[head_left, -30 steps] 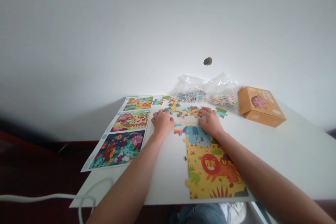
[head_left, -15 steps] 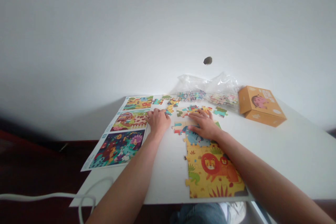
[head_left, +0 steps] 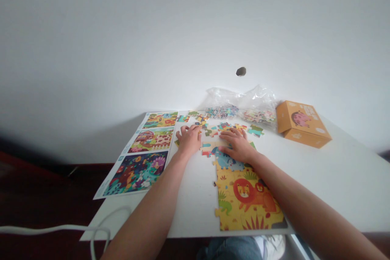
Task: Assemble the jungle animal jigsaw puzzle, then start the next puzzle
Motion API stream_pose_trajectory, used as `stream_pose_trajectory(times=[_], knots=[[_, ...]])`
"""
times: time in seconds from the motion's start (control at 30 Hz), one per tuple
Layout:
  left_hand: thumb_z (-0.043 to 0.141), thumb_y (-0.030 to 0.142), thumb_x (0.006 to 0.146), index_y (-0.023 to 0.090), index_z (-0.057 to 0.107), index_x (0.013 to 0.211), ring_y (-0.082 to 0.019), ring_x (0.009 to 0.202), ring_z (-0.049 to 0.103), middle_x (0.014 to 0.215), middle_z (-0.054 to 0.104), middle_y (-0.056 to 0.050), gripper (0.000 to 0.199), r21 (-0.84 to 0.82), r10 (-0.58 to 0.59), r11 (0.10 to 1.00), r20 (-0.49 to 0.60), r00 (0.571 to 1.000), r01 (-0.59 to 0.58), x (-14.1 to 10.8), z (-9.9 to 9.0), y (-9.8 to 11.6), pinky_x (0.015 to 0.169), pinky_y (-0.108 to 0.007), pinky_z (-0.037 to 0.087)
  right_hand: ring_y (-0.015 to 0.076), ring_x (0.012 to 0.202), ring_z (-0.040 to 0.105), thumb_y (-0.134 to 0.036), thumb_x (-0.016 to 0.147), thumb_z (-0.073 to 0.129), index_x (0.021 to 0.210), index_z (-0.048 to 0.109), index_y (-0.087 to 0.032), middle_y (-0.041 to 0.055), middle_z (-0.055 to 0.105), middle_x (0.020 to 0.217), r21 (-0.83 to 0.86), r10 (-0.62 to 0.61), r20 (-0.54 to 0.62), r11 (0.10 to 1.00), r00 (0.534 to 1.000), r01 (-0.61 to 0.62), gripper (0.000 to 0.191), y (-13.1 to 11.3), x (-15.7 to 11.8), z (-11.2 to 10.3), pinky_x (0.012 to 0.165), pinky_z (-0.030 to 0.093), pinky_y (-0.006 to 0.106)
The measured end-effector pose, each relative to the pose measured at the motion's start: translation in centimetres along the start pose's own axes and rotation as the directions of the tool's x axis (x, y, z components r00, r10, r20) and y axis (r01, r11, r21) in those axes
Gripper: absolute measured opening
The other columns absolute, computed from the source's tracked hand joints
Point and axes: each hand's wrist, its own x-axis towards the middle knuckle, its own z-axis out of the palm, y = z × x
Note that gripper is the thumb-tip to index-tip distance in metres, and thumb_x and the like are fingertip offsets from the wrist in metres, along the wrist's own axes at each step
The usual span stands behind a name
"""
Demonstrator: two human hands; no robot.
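Along the far edge of the joined puzzle, the right hand (head_left: 237,145) lies flat and palm down, fingers spread wide, on pieces just above a blue elephant; it shows no grip on anything. The left hand (head_left: 189,140) rests just to its left, fingers fanned and slightly curled, with the fingertips beside loose jigsaw pieces (head_left: 204,126). Whether one sits beneath them, I cannot tell.

The jigsaw puzzle (head_left: 243,197) runs from under the right hand towards the near edge of the bench (head_left: 195,227), with a lion scene at its near end and a ragged, unfinished outline. Its near end lies close to that edge, so a firm shove from the right hand could slide the joined section until it overhangs, and the seams could part.

Further out, the loose pieces lie scattered at the far end of the puzzle, where a careless sweep of either hand could mix them or push them out of reach. Two plastic bags (head_left: 240,105) of pieces sit beyond them, and a cardboard box (head_left: 301,124) stands far right. To the left lies a printed sheet (head_left: 146,154) of three pictures, which the left forearm could drag askew. A white cable (head_left: 45,229) loops near the left arm and might snag it.
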Motion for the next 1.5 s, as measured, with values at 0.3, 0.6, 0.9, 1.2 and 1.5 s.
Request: stream_pose_trajectory(times=[0.3, 0.6, 0.9, 1.2, 1.5], knots=[[0.046, -0.001, 0.076, 0.035, 0.070, 0.118, -0.031, 0.111, 0.049, 0.123, 0.067, -0.004, 0.061, -0.041, 0.004, 0.999, -0.016, 1.000, -0.004, 0.3, 0.4, -0.6, 0.093, -0.054, 0.038, 0.0361, 0.139, 0.034, -0.062, 0.092, 0.049, 0.133, 0.059, -0.028, 0.0059, 0.054, 0.145, 0.003, -0.018, -0.023, 1.000, 1.000, 0.018, 0.054, 0.2, 0.0, 0.2, 0.113, 0.017, 0.066], [0.048, -0.005, 0.074, 0.042, 0.064, 0.127, -0.028, 0.118, 0.051, 0.115, 0.069, -0.004, 0.073, -0.112, 0.035, 0.993, 0.069, 0.997, -0.027, 0.3, 0.0, 0.0, 0.102, -0.050, 0.035, 0.0364, 0.139, 0.033, -0.062, 0.092, 0.048, 0.134, 0.059, -0.029, 0.0074, 0.054, 0.145, 0.010, -0.025, -0.025, 1.000, 0.999, 0.025, 0.054, 0.3, 0.0, 0.3, 0.112, 0.016, 0.067], [0.048, -0.005, 0.075, 0.037, 0.062, 0.131, -0.027, 0.125, 0.048, 0.124, 0.067, -0.003, 0.072, -0.129, 0.179, 0.977, 0.078, 0.981, -0.168, 0.1, 0.4, 0.4, 0.108, -0.049, 0.038, 0.0368, 0.139, 0.033, -0.061, 0.092, 0.049, 0.133, 0.059, -0.029, 0.0066, 0.052, 0.146, 0.009, -0.015, -0.013, 1.000, 1.000, 0.015, 0.053, 0.2, -0.1, 0.1, 0.112, 0.015, 0.069], [0.039, 0.009, 0.092, 0.021, 0.064, 0.128, -0.019, 0.129, 0.053, 0.135, 0.061, -0.007, 0.045, -0.376, 0.463, 0.820, -0.006, 0.886, -0.431, -0.1, 0.5, 0.9, 0.114, -0.039, 0.041, 0.0361, 0.139, 0.034, -0.061, 0.092, 0.049, 0.135, 0.058, -0.030, 0.0070, 0.052, 0.147, 0.010, 0.005, 0.003, 1.000, 1.000, -0.005, 0.054, -0.3, -0.1, -0.2, 0.112, 0.014, 0.070], [0.049, 0.026, 0.095, 0.019, 0.061, 0.130, -0.021, 0.131, 0.052, 0.137, 0.060, -0.008, 0.038, -0.350, 0.444, 0.841, 0.012, 0.896, -0.412, -0.2, 0.4, 1.2, 0.115, -0.040, 0.039, 0.0366, 0.141, 0.032, -0.062, 0.092, 0.049, 0.137, 0.057, -0.030, 0.0071, 0.051, 0.148, 0.000, 0.007, 0.008, 1.000, 1.000, -0.007, 0.056, -0.1, 0.0, 0.1, 0.113, 0.013, 0.069]])
